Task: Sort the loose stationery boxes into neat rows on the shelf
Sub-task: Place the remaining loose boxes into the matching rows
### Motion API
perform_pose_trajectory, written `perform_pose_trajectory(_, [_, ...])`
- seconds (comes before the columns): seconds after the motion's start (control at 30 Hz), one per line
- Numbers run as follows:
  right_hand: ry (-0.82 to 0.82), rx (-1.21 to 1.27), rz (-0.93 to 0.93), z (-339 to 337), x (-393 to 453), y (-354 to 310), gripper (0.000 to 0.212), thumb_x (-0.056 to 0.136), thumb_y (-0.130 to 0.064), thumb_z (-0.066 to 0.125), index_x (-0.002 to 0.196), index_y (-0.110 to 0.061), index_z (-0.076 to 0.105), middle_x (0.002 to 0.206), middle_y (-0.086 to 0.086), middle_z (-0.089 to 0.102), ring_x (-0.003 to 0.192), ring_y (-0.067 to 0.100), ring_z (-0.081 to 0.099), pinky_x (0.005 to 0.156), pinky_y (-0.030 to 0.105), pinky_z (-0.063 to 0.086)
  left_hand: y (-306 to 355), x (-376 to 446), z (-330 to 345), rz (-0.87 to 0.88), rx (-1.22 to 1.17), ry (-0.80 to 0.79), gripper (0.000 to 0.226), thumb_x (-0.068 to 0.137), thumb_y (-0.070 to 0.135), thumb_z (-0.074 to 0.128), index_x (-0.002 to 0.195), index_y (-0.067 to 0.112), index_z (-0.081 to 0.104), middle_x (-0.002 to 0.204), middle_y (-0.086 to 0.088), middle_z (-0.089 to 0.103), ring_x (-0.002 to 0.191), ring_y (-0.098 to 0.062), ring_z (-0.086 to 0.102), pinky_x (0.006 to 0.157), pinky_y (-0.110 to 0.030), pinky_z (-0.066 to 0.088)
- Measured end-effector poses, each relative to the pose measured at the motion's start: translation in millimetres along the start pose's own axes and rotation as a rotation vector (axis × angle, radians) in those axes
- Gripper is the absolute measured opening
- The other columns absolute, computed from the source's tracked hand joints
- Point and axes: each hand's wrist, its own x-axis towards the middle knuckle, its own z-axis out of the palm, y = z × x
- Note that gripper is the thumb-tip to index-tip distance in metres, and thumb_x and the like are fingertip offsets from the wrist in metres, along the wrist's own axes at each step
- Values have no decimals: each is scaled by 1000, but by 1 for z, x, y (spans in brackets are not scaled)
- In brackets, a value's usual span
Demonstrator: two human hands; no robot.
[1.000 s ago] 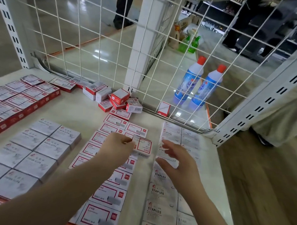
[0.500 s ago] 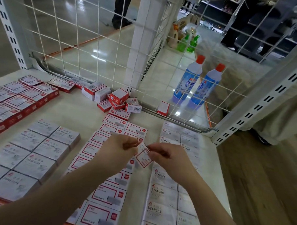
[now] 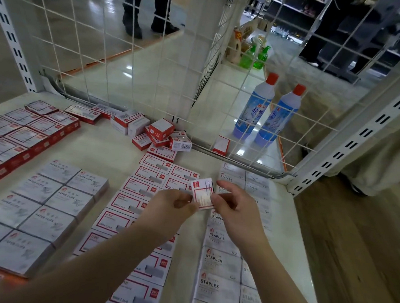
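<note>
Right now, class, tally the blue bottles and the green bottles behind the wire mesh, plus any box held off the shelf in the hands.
Blue bottles with red caps: 2
Green spray bottles: 2
Red-and-white box pinched between left hand and right hand: 1
Total: 5

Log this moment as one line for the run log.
step: sorting | left hand: pinching small box | right hand: pinching same box | box: lifted above rows | loose pile: still by grid
</note>
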Motion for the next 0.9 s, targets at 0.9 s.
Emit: perform_pose_trajectory(0.9, [-375,-195,-91,-26,18,-4,24,91,-23,55,102,-44,57,87,-6,69,85,20,65,80,34,55,-10,2,-7,6,44,-108,33,90,18,57,123,19,58,93,9,67,86,-4,61,68,-11,48])
